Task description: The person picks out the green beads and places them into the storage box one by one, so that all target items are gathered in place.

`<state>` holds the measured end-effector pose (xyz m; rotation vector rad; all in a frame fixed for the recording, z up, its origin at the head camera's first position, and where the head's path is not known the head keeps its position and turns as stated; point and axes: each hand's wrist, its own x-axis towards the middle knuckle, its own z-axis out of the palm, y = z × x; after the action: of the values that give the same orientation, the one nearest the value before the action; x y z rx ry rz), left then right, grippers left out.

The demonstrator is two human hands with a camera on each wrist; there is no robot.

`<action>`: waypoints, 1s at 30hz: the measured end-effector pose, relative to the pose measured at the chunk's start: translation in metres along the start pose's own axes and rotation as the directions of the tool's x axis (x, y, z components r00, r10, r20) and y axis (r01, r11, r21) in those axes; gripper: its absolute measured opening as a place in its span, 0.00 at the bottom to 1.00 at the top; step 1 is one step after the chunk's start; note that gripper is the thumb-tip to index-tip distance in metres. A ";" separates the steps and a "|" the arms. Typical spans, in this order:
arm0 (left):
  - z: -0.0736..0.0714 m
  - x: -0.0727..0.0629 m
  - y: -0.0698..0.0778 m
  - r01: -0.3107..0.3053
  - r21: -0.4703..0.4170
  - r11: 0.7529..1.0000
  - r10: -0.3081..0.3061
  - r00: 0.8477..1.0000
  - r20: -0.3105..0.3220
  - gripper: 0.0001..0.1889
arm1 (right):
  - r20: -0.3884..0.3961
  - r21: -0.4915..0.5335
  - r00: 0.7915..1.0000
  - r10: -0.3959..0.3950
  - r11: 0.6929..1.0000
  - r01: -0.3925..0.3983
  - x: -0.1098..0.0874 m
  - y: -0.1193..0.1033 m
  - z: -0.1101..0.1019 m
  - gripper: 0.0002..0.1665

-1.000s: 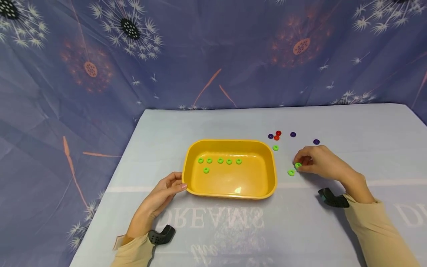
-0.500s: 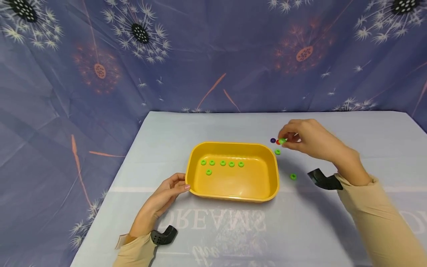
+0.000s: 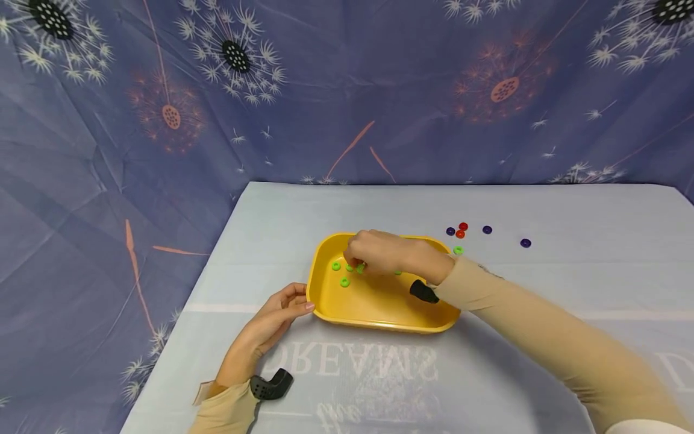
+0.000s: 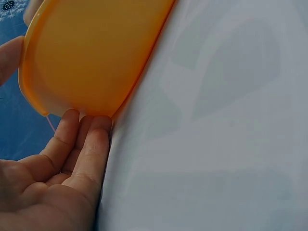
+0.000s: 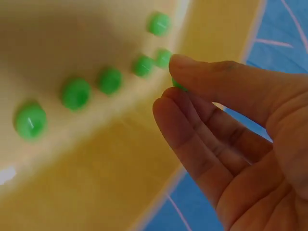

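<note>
A shallow yellow plastic tray (image 3: 368,307) sits on the table with several small green rings (image 3: 344,282) on its floor. My left hand (image 3: 276,316) holds the tray's left end, thumb at the front corner; in the left wrist view its fingertips (image 4: 100,122) meet the orange-looking wall. Inside the tray, over the far left part, my right hand (image 3: 379,252) pinches one green ring (image 5: 179,85) between thumb and fingers. That ring is mostly hidden by the thumb in the right wrist view. The hand and forearm cover part of the row of rings.
Right of the tray lies another green ring (image 3: 458,250). Behind it are two red rings (image 3: 463,226) and several dark purple ones (image 3: 487,229). The right sleeve (image 3: 515,307) crosses the tray's right rim. A patterned cloth (image 3: 325,90) hangs behind the table.
My right hand picked up a green ring right of the tray and carried it up and left, now into the tray. The left hand keeps its hold.
</note>
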<state>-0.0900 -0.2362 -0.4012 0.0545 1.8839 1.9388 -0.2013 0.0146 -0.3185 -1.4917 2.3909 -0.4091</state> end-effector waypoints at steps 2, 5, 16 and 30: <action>0.001 0.000 0.000 0.000 -0.001 1.000 0.000 1.000 0.004 0.28 | 0.021 0.001 1.000 0.022 1.000 -0.022 0.005 0.001 0.009 0.13; 0.001 0.000 0.001 -0.006 0.000 1.000 0.006 1.000 0.011 0.27 | 0.042 0.004 0.997 0.057 0.998 -0.058 0.009 0.003 0.019 0.14; 0.001 0.000 0.003 -0.017 0.009 1.000 0.017 1.000 0.020 0.28 | 0.053 -0.010 0.993 0.103 0.995 -0.103 0.011 0.002 0.026 0.19; 0.004 -0.001 0.001 0.008 -0.001 1.000 -0.008 1.000 -0.010 0.28 | -0.053 0.042 0.996 0.066 0.997 -0.064 -0.007 -0.002 -0.003 0.05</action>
<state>-0.0879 -0.2324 -0.4000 0.0371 1.8867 1.9386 -0.1978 0.0207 -0.3149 -1.3990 2.4502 -0.4861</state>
